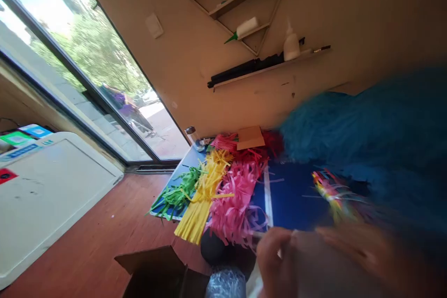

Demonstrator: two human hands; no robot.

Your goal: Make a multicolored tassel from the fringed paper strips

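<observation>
At the lower right, my left hand [274,256] is closed, its thumb and fingers pinching the near left edge of a flat greyish-brown piece [321,260]. My right hand [373,253] lies along the other side of that piece, smeared by motion, with its fingers bent against it. The piece is too blurred to name. Just beyond my hands, a bundle of multicoloured paper strips [331,193] rests on the blue tabletop [289,191]. Pink fringed paper strips [235,195], yellow strips [200,200] and green strips [179,191] lie to the left, overhanging the table's edge.
A big blue fluffy mass [352,125] fills the right side. Below stand an open cardboard box [153,265] and a clear plastic-wrapped roll [226,284]. A wall shelf [258,72] holds a white squeeze bottle [291,44]. A person [127,107] shows beyond the glass door.
</observation>
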